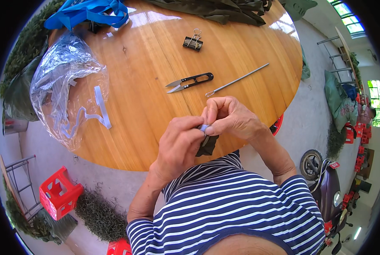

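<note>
Close together over the table's near edge, both my hands are closed around a small piece of dark fabric (207,146) with a pale lavender elastic band (203,127) showing at its top. My left hand (176,144) grips the fabric from the left. The fingertips of my right hand (234,120) pinch the band at the fabric's opening; the exact hold is partly hidden. Beyond the hands lie black-handled thread snips (194,80) with blades apart. A thin metal rod (241,78) with a looped tip rests to their right. Farther off is a black binder clip (193,42).
On the wooden table (134,106), a clear plastic bag (56,80) holds a loose pale elastic strip (98,100). Blue straps (88,12) and dark green fabric (211,9) lie at the far edge. A red stool (59,193) stands left, a motor scooter (328,191) right.
</note>
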Demonstrator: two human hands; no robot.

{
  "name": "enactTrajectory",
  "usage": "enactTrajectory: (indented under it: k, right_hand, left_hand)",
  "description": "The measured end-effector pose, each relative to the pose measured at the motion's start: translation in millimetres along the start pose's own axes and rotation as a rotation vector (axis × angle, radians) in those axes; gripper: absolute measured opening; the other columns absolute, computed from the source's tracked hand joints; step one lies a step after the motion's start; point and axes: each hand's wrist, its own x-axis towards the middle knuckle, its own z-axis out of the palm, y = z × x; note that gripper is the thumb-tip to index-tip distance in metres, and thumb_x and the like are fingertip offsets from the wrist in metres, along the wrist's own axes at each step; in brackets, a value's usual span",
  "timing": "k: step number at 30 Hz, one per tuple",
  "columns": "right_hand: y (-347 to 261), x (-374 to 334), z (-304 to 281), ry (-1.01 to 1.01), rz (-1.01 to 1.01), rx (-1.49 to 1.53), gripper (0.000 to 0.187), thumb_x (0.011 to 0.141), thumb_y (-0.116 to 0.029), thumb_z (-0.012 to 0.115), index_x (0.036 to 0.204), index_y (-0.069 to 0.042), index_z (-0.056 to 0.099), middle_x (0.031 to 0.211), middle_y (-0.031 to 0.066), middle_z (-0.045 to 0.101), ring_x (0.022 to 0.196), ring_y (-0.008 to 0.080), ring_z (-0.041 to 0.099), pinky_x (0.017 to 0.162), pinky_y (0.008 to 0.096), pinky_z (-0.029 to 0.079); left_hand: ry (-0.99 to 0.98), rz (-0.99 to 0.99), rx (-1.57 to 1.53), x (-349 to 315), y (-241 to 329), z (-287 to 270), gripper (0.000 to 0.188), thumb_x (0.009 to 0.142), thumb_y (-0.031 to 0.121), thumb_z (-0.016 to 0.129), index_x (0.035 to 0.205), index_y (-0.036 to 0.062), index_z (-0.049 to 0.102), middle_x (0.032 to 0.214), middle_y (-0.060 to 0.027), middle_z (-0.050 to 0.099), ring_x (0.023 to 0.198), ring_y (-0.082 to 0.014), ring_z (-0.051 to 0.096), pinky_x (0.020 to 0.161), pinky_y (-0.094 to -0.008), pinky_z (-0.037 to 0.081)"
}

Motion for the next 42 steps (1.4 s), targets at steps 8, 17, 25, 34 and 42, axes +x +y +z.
enactTrajectory:
  k: [8,17,25,34,42]
  right_hand:
    - [-0.9,-9.5,9.4,0.127,-0.297,-0.507,0.015,0.066,0.006,0.067,0.068,-0.003,0.055,0.074,0.0070,0.059,0.068,0.0113,0.056,0.055,0.0212,0.044]
    - [26.4,1.1,9.1,0.471,-1.083,-1.084,0.015,0.070,0.002,0.067,0.076,-0.005,0.055,0.078,0.0102,0.061,0.065,0.0164,0.055,0.054,0.0243,0.043]
    - [34.6,-5.3,4.1,0.510,-1.180,-0.933,0.018,0.068,0.001,0.070,0.074,-0.006,0.054,0.076,0.0072,0.060,0.063,0.0191,0.054,0.054,0.0265,0.043]
    - [25.7,-32.1,-7.0,0.315,-0.843,-0.891,0.016,0.067,0.003,0.067,0.072,-0.005,0.053,0.079,0.0070,0.059,0.070,0.0185,0.055,0.060,0.0268,0.044]
    - [24.9,-29.2,-14.1,0.290,-0.895,-1.146,0.014,0.065,0.000,0.062,0.071,-0.004,0.050,0.073,0.0077,0.053,0.073,0.0235,0.052,0.060,0.0304,0.043]
  left_hand:
    - [-0.210,-0.910,-0.553,4.0,11.6,-12.7,0.016,0.081,0.008,0.058,0.093,-0.0027,0.056,0.082,-0.0063,0.060,0.072,-0.0110,0.055,0.064,-0.0248,0.046]
    - [0.003,-0.586,-0.230,-2.2,23.6,15.1,0.010,0.083,0.007,0.055,0.087,-0.0019,0.057,0.069,-0.0048,0.052,0.062,-0.0097,0.050,0.053,-0.0254,0.040]
    - [-0.062,-0.818,-0.738,12.9,7.6,5.1,0.015,0.082,0.006,0.059,0.096,-0.0012,0.062,0.082,-0.0019,0.056,0.076,-0.0072,0.053,0.069,-0.0186,0.043]
    - [-0.185,-0.981,-0.735,16.0,9.1,12.4,0.013,0.080,0.004,0.062,0.090,-0.0036,0.063,0.084,-0.0028,0.059,0.077,-0.0082,0.057,0.069,-0.0199,0.046]
    - [-0.155,-1.044,-0.694,15.8,14.8,20.7,0.020,0.080,0.005,0.063,0.098,-0.0029,0.060,0.081,-0.0030,0.060,0.075,-0.0069,0.056,0.066,-0.0188,0.046]
